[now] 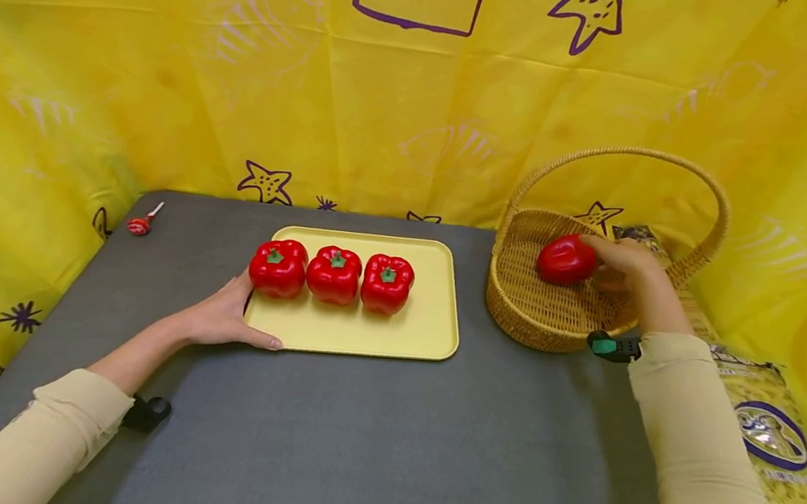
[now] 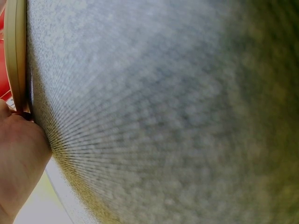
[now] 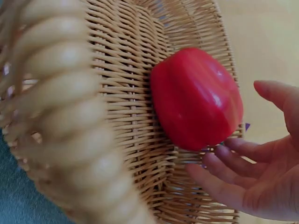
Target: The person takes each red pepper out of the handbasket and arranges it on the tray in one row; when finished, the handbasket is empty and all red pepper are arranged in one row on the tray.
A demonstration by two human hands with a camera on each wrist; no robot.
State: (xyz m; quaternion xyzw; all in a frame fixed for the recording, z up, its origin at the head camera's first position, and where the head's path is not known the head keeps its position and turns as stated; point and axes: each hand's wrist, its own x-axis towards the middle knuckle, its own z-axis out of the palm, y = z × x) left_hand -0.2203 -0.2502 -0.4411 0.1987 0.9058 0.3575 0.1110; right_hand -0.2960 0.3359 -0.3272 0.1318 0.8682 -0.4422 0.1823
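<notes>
In the head view, my left hand (image 1: 225, 314) grips the near left corner of a yellow tray (image 1: 423, 334), thumb along its front edge. Its other fingertips are hidden by the nearest of three red bell peppers (image 1: 335, 276), which stand in a row on the tray. My right hand (image 1: 624, 266) reaches into a wicker basket (image 1: 527, 318) beside another red bell pepper (image 3: 196, 98). From the right wrist, that bell pepper lies on its side on the weave. Thumb and fingers (image 3: 224, 186) are spread around its stem end, with a gap at the thumb.
The basket's tall handle (image 1: 623, 151) arches over my right hand. A lollipop (image 1: 140, 225) lies at the table's back left corner. Clear packs of yellow noodles (image 1: 769, 415) lie along the right side, under my right forearm. A yellow patterned cloth (image 1: 390, 116) hangs behind.
</notes>
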